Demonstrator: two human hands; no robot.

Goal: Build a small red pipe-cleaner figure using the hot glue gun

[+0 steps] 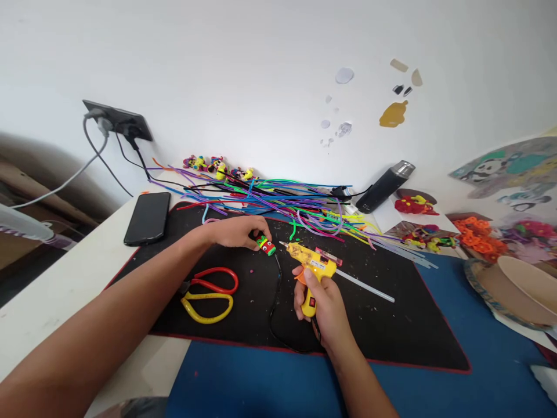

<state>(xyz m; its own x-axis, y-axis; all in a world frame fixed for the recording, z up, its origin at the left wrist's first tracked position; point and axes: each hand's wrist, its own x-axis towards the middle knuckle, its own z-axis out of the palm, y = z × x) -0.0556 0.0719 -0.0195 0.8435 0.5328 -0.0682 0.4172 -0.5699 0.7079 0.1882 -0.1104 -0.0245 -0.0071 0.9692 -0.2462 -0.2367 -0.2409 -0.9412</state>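
Pinched in the fingers of my left hand [241,232] is a small pipe-cleaner figure [266,246], red and green with googly eyes. My right hand [324,299] is wrapped round the handle of a yellow hot glue gun [310,261], its thumb lying along the side. The gun's nozzle points left, a short gap away from the figure. A clear glue stick [369,287] sticks out of the gun's back. Below my left wrist lie scissors with a red and a yellow handle [209,307]; their blades are mostly hidden by my forearm.
Loose coloured pipe cleaners [270,200] spread along the back of the black mat [391,331]. A phone [148,217] lies at left, and a dark flask [385,187] leans at the back right. Orange pipe-cleaner pieces [474,238] sit farther right. The gun's black cord [272,319] loops across the mat.
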